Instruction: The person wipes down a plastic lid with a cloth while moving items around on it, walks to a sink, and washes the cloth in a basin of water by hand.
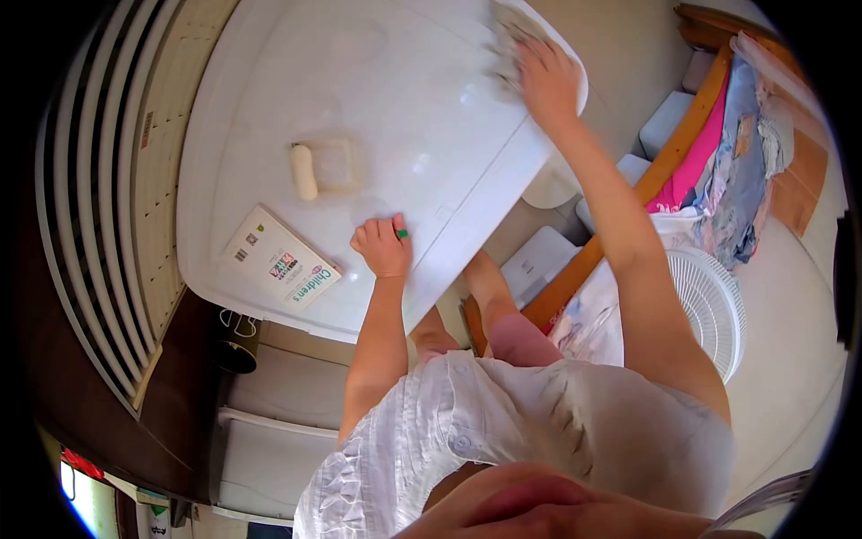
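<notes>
A crumpled grey cloth (pixel 505 45) lies at the smooth white surface's (pixel 386 99) far right corner, under and left of the right hand's (pixel 549 83) extended fingers, long axis pointing far-edgeward. The left hand's (pixel 384 247) fingers curl by a small green object (pixel 401 234); I cannot tell if they grip it.

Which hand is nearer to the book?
Left: the left hand is close beside the book; the right hand is on the cloth across the table.
</notes>
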`<state>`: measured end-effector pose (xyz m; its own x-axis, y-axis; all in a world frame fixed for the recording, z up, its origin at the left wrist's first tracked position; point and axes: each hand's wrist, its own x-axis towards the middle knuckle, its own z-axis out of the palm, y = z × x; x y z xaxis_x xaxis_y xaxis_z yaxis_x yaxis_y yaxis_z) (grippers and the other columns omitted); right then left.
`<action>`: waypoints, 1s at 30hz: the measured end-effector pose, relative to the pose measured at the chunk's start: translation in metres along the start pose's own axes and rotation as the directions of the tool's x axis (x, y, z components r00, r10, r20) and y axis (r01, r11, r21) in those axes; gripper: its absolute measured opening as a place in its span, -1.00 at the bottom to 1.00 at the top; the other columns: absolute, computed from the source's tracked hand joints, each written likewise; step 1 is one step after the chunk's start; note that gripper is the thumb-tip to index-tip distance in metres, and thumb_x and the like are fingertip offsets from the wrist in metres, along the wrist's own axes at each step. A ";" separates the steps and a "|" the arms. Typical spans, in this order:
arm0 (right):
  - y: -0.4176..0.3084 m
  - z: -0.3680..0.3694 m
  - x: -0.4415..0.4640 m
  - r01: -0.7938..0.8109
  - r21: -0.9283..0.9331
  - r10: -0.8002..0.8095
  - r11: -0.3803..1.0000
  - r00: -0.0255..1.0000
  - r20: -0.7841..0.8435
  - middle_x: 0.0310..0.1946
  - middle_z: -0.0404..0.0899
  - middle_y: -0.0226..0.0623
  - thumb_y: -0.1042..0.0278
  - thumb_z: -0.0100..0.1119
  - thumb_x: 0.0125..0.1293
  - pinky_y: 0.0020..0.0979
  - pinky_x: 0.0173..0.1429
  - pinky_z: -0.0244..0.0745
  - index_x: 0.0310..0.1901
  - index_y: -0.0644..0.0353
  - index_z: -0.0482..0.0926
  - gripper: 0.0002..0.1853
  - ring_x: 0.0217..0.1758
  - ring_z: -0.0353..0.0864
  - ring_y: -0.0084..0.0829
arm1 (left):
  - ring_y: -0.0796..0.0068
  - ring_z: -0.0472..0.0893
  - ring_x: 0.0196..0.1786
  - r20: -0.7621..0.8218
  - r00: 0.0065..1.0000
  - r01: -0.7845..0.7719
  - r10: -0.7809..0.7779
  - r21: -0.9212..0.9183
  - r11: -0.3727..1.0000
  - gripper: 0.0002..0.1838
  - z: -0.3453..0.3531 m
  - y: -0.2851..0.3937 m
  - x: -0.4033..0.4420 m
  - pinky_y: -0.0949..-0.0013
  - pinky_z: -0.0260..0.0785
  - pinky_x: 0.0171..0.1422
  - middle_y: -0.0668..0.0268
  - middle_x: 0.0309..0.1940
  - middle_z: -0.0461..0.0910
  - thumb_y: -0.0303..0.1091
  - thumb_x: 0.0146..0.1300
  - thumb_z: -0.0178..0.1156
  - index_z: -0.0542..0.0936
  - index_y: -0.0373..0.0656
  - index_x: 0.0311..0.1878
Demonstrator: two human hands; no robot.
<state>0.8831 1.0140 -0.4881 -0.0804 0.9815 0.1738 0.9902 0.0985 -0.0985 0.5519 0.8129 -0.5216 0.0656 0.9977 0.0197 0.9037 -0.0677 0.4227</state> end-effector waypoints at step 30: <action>-0.135 0.039 0.050 0.132 0.669 -0.270 0.732 0.957 0.107 0.26 0.48 -0.09 0.57 0.15 0.19 -0.11 0.49 0.25 0.12 0.22 0.60 -0.58 0.39 0.37 -0.01 | 0.17 0.37 -0.23 0.025 1.000 -0.019 0.018 0.034 0.999 -0.80 0.000 0.000 -0.003 0.09 0.12 -0.05 0.29 -0.38 0.42 -0.27 0.28 0.27 0.49 -0.06 -0.41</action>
<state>0.7415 1.0561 -0.5039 -0.3567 0.9301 0.0881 0.6379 0.3114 -0.7044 0.5515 0.8099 -0.5222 0.0922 0.9957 0.0042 0.9163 -0.0865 0.3910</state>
